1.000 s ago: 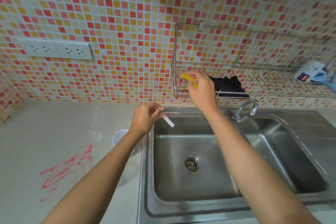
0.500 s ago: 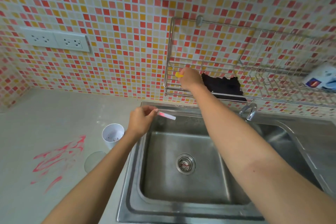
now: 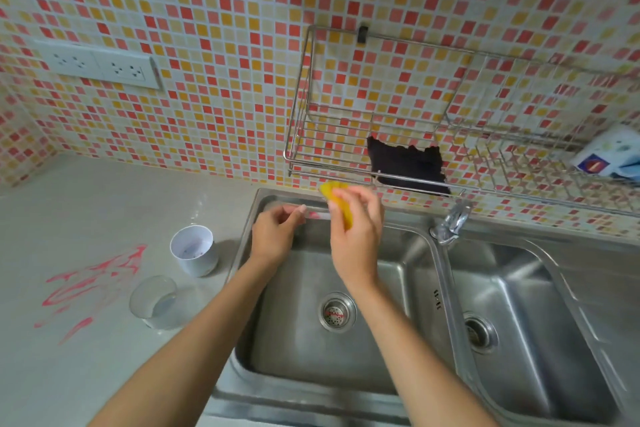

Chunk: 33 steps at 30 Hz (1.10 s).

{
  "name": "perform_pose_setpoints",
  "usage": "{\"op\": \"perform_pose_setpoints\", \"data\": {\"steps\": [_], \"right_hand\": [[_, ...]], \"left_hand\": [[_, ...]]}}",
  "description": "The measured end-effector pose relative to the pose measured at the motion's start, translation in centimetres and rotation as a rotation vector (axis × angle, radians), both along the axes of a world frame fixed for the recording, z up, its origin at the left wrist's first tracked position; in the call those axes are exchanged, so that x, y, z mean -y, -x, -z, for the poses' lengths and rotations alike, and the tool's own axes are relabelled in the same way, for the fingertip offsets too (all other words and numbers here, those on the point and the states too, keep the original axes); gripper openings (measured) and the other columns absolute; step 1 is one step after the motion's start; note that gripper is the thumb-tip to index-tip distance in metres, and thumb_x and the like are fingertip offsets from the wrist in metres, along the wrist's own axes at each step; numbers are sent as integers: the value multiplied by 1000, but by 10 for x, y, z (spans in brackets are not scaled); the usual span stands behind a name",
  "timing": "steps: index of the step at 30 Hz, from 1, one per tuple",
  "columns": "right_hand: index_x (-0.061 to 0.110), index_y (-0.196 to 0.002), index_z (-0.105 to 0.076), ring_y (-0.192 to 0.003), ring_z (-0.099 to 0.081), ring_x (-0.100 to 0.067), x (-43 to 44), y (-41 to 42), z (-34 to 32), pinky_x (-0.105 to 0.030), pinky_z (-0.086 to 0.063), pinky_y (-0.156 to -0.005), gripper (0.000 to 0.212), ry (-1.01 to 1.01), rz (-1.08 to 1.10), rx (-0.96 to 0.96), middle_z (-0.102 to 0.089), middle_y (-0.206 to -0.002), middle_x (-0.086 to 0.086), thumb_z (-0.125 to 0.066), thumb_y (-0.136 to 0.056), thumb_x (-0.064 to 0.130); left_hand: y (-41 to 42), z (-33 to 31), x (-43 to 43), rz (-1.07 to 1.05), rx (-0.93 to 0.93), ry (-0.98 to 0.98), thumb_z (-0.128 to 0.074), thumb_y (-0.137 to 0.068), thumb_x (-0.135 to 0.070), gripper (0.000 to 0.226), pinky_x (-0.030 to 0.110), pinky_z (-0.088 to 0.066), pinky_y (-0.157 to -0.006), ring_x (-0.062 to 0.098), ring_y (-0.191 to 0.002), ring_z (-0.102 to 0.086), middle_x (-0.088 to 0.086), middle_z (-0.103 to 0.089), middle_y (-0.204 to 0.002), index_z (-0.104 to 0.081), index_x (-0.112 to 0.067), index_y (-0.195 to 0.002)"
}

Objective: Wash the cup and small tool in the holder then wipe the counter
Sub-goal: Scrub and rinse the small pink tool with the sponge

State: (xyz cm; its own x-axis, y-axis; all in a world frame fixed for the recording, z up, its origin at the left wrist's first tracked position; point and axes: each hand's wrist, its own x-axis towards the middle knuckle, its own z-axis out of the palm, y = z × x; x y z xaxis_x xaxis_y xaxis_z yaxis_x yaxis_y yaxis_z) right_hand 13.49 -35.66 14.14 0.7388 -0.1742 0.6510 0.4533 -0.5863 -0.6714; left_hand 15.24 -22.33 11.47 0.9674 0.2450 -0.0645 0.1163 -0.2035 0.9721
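Left hand (image 3: 277, 232) pinches small tool (image 3: 317, 215) over sink (image 3: 408, 274); right hand (image 3: 356, 236) clamps yellow sponge (image 3: 341, 206). Best: steady tool, scrub tip-ward.

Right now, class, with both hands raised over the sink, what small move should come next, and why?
Probably rub the yellow sponge along the small tool. The right hand holds the sponge against the tool's pink-marked end, the left hand pinches the other end, and both are over the left sink basin.
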Motion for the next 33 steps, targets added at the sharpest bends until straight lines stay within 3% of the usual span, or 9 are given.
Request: {"op": "perform_pose_setpoints", "data": {"steps": [7, 11, 15, 19, 23, 26, 29, 31, 33], "right_hand": [[19, -120, -67, -97, -48, -7, 39, 1, 47, -8, -34, -94, 28, 15, -15, -241, -44, -104, 3, -58, -94, 14], [18, -121, -66, -93, -49, -12, 49, 1, 55, -18, -41, -90, 29, 107, -73, -236, -45, -101, 0, -54, -95, 14], [20, -118, -68, -85, -42, -5, 67, -8, 64, -25, -44, -85, 32, 27, 68, -316, -45, -97, 0, -56, -92, 6], [18, -123, -65, -90, -50, -13, 62, 5, 68, -19, -44, -86, 31, 90, -77, -258, -46, -102, 1, -56, -94, 11], [22, -123, -65, -88, -51, -16, 76, -1, 76, -26, -47, -87, 33, 3, 16, -314, -45, -99, 2, -58, -93, 10], [17, -127, -62, -93, -52, -14, 72, 12, 75, -9, -42, -85, 34, 47, -116, -299, -48, -106, -1, -59, -93, 12], [18, -127, -62, -104, -54, -19, 81, 11, 84, -28, -46, -94, 34, 97, -135, -315, -51, -121, -4, -56, -94, 18], [19, -127, -62, -111, -52, -22, 90, 6, 90, -29, -43, -100, 36, 188, -105, -336, -50, -136, -4, -60, -91, 16], [21, -126, -62, -106, -51, -23, 94, 3, 92, -27, -43, -95, 42, 303, -87, -335, -52, -139, 1, -70, -84, 15]], "left_hand": [[5, 14, 53, 48, -3, 121, -66, -90, -33, 23, 41, -53, -85, 16, -80, -67, 4, -74, -80, -75, -16, -78], [7, 20, 69, 22, -7, 96, -66, -90, -29, 21, 31, -51, -75, 1, -67, -64, -4, -72, -72, -72, -16, -74], [6, 25, 78, 32, -6, 32, -65, -88, -39, 24, 37, -54, -82, 10, -76, -67, -2, -75, -78, -73, -20, -75], [5, 28, 83, 22, -38, -11, -66, -90, -36, 24, 40, -55, -82, 15, -81, -71, -2, -75, -79, -75, -15, -81], [6, 32, 90, 65, -39, -47, -63, -91, -37, 24, 37, -55, -82, 13, -83, -71, -4, -76, -81, -77, -19, -82], [3, 33, 90, 39, -67, -77, -63, -92, -33, 25, 40, -55, -79, 21, -81, -71, 2, -74, -78, -73, -13, -81], [3, 35, 89, 86, -75, -127, -62, -93, -30, 22, 37, -55, -81, 16, -81, -71, -1, -74, -79, -71, -14, -81], [4, 35, 89, 131, -69, -173, -60, -95, -28, 20, 36, -55, -82, 12, -80, -70, -6, -73, -77, -70, -19, -80], [5, 36, 89, 146, -71, -180, -60, -95, -29, 21, 38, -55, -84, 11, -81, -70, -7, -73, -76, -70, -21, -79]]}}
